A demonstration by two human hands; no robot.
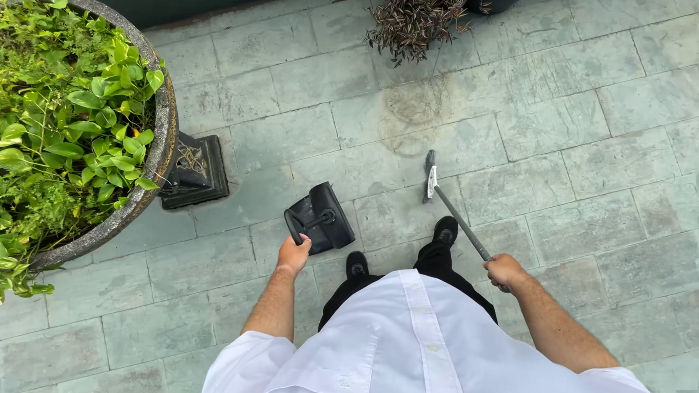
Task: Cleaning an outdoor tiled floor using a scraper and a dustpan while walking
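I stand on grey stone tiles and look straight down past my white shirt and black shoes. My left hand [293,255] grips the handle of a black dustpan [322,217], which hangs just above the tiles in front of my left shoe. My right hand [505,271] is closed around the grey metal handle of a broom [452,211]. The broom's narrow dark head [429,175] rests on the tiles ahead of my right shoe.
A large round stone planter [159,153] full of green leafy plants fills the left side, on a dark ornate base [194,172]. A trailing purple-leaved plant [417,16] hangs at the top centre. Tiled floor stretches to the right.
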